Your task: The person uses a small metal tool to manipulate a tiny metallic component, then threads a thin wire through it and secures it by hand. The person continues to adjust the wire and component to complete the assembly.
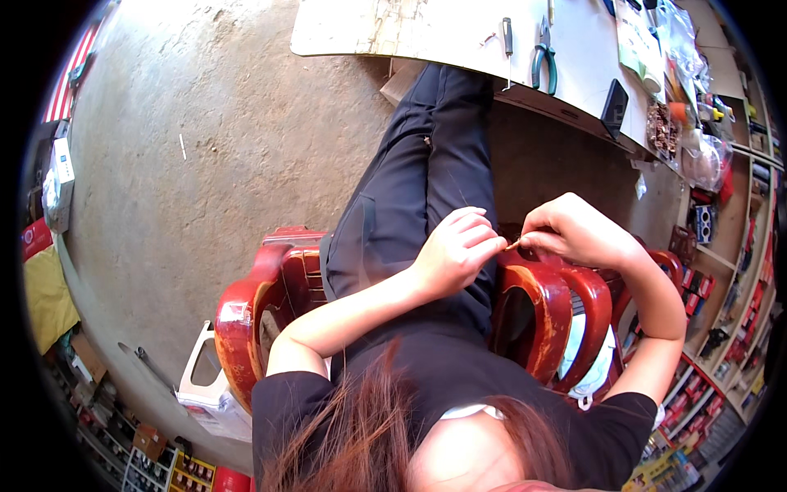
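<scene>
Above the right armrest of a glossy red-brown wooden chair [551, 307], my two hands nearly meet. My left hand [457, 252] is closed, its fingertips pinched together and pointing right. Facing it, my right hand [578, 231] bends down in a closed pinch. A small thin golden-brown piece [512, 244] spans the gap between the fingertips. It is too small to name, and both ends disappear into the fingers. My dark trousers [410, 172] stretch forward under the table, to the left of the hands.
On the white table [393, 29] ahead lie a screwdriver [507, 37], teal-handled pliers [544, 66], a black phone-like object [614, 107] and a clear bag of copper-coloured bits [662, 131]. Stocked shelves [730, 271] line the right. A white plastic stool [205, 373] stands left of the chair.
</scene>
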{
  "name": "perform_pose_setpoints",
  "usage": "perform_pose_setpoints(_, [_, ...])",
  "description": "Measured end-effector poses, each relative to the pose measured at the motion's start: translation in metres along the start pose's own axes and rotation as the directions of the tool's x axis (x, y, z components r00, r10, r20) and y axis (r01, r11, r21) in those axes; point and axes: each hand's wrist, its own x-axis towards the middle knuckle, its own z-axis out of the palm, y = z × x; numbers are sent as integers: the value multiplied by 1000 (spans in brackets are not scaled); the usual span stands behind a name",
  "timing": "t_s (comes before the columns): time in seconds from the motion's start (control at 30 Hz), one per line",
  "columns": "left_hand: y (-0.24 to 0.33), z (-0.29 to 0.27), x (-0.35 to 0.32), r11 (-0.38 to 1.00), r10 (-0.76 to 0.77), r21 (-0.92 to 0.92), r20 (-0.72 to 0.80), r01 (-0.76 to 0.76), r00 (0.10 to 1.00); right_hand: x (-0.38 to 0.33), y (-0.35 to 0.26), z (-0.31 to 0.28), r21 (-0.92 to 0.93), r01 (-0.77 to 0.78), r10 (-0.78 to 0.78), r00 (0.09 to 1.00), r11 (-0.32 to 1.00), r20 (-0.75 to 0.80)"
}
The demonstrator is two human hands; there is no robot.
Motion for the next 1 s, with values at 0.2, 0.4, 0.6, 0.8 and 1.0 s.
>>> perform_pose_setpoints(0.2, [-15,-15,15,984,78,168,-68,-66,995,17,25,-2,471,-182,140,982,863,123])
perform_pose_setpoints(0.4, [-29,-11,22,990,-125,49,-138,133,982,47,46,-2,809,-179,166,981,560,102])
perform_pose_setpoints(0.6, [-28,-2,26,452,-636,-736,130,504,760,64,53,-9,731,27,43,996,682,-78])
perform_pose_setpoints(0.8, [-26,-5,31,96,-667,-879,292,468,686,67,43,3,741,207,-13,966,639,-258])
perform_pose_setpoints(1.0, [-26,-10,29,211,-653,-810,299,547,696,68,33,17,825,176,35,973,537,-230])
